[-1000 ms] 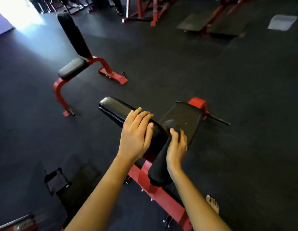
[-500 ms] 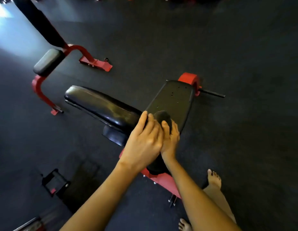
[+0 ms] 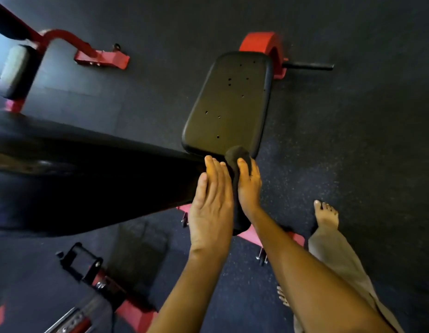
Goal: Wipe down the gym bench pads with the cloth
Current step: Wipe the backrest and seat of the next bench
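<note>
At the near edge of the seat pad [image 3: 230, 99], the right hand [image 3: 248, 186] is gripping the dark cloth [image 3: 237, 155], fingers curling round its bunched top while the rest is hanging down. The left hand [image 3: 212, 207] is lying flat, fingers straight, on the end of the long back pad [image 3: 88, 176]. Soft, light and limp, the cloth is likely handling best bunched in the palm, pressed onto the slick padding.
</note>
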`<control>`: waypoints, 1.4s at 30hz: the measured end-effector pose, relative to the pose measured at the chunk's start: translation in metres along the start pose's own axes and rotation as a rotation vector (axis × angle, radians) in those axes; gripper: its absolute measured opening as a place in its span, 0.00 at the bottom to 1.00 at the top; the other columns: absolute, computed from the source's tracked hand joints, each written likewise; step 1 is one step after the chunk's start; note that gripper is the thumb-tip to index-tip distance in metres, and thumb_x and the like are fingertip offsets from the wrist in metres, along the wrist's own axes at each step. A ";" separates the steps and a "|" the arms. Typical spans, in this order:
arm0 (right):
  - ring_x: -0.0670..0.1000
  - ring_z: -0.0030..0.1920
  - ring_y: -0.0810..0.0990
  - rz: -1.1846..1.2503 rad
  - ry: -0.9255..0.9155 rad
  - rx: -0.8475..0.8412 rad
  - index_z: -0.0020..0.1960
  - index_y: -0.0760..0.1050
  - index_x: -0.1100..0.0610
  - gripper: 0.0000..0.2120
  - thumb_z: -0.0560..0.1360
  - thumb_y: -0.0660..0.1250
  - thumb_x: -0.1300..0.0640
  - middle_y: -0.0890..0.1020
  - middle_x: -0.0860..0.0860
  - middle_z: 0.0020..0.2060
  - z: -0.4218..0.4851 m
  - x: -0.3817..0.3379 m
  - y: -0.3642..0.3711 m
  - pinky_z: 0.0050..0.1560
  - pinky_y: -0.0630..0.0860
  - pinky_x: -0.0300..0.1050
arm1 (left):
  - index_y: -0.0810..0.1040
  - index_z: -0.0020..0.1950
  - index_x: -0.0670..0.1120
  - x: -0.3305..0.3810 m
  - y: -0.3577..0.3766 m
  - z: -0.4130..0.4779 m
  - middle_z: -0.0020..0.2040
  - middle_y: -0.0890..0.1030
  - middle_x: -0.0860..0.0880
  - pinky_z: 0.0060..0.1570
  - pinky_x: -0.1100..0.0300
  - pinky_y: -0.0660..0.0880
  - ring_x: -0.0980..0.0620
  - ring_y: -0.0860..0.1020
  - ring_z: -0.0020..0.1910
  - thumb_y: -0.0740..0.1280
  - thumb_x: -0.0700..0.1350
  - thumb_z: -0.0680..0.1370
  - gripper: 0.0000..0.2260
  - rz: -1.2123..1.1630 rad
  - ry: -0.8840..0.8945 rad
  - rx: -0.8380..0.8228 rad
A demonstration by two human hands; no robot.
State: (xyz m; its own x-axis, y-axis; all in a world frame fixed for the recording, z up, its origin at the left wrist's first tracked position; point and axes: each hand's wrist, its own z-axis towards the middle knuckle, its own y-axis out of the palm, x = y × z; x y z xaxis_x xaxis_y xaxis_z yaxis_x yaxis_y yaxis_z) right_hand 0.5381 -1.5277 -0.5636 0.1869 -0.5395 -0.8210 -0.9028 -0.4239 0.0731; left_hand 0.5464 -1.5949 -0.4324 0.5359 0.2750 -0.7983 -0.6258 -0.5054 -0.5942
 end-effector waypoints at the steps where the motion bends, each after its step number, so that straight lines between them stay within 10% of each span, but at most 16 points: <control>1: 0.56 0.66 0.73 0.045 0.066 0.002 0.68 0.73 0.54 0.24 0.77 0.60 0.44 0.76 0.55 0.64 0.004 0.002 0.000 0.67 0.68 0.54 | 0.54 0.75 0.38 0.006 0.004 0.001 0.75 0.62 0.44 0.67 0.39 0.27 0.41 0.46 0.73 0.54 0.48 0.76 0.29 -0.004 -0.011 -0.026; 8: 0.46 0.61 0.67 0.029 -0.078 0.001 0.69 0.71 0.52 0.30 0.71 0.59 0.39 0.70 0.47 0.66 -0.030 -0.011 -0.003 0.63 0.64 0.43 | 0.52 0.74 0.40 0.008 0.011 0.001 0.75 0.63 0.46 0.69 0.43 0.28 0.39 0.46 0.73 0.60 0.49 0.72 0.33 -0.049 -0.018 0.000; 16: 0.55 0.61 0.76 0.098 0.274 -0.128 0.66 0.73 0.48 0.22 0.74 0.65 0.42 0.77 0.54 0.62 0.014 -0.013 -0.008 0.63 0.74 0.54 | 0.56 0.76 0.42 0.002 -0.004 0.003 0.75 0.62 0.47 0.67 0.42 0.26 0.41 0.46 0.73 0.55 0.49 0.72 0.33 -0.072 0.033 -0.107; 20: 0.57 0.58 0.78 -0.027 0.205 -0.100 0.65 0.73 0.47 0.33 0.64 0.65 0.34 0.76 0.56 0.61 -0.010 -0.030 -0.007 0.57 0.77 0.56 | 0.39 0.75 0.39 -0.009 -0.027 0.000 0.75 0.40 0.42 0.56 0.42 0.16 0.40 0.31 0.69 0.49 0.48 0.79 0.30 -0.133 0.085 -0.119; 28: 0.53 0.54 0.80 -0.092 0.082 -0.346 0.60 0.77 0.54 0.12 0.77 0.66 0.56 0.82 0.53 0.54 -0.059 -0.125 -0.053 0.53 0.78 0.47 | 0.39 0.75 0.35 -0.056 -0.077 -0.016 0.76 0.41 0.36 0.60 0.46 0.23 0.41 0.37 0.75 0.44 0.47 0.82 0.26 -0.350 0.071 -0.120; 33: 0.48 0.52 0.75 -0.077 0.002 -0.332 0.63 0.68 0.48 0.13 0.80 0.63 0.57 0.75 0.47 0.52 -0.095 -0.202 -0.076 0.52 0.73 0.42 | 0.75 0.65 0.37 -0.078 -0.105 -0.011 0.65 0.75 0.38 0.68 0.49 0.61 0.40 0.73 0.65 0.53 0.48 0.76 0.24 -0.955 -0.142 0.170; 42: 0.51 0.60 0.77 -0.147 -0.127 -0.379 0.65 0.71 0.48 0.17 0.77 0.65 0.52 0.78 0.50 0.60 -0.070 -0.294 -0.076 0.65 0.73 0.52 | 0.58 0.76 0.44 -0.106 -0.158 0.051 0.75 0.62 0.47 0.69 0.63 0.55 0.52 0.60 0.74 0.56 0.48 0.83 0.23 -1.923 -0.705 0.128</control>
State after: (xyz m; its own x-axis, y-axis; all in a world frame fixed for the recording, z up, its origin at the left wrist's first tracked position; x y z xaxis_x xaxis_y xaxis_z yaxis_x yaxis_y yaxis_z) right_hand 0.5789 -1.3880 -0.2887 0.2319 -0.3695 -0.8998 -0.6595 -0.7397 0.1338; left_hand 0.5592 -1.5024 -0.2589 0.1698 0.4889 0.8557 0.3120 0.7969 -0.5172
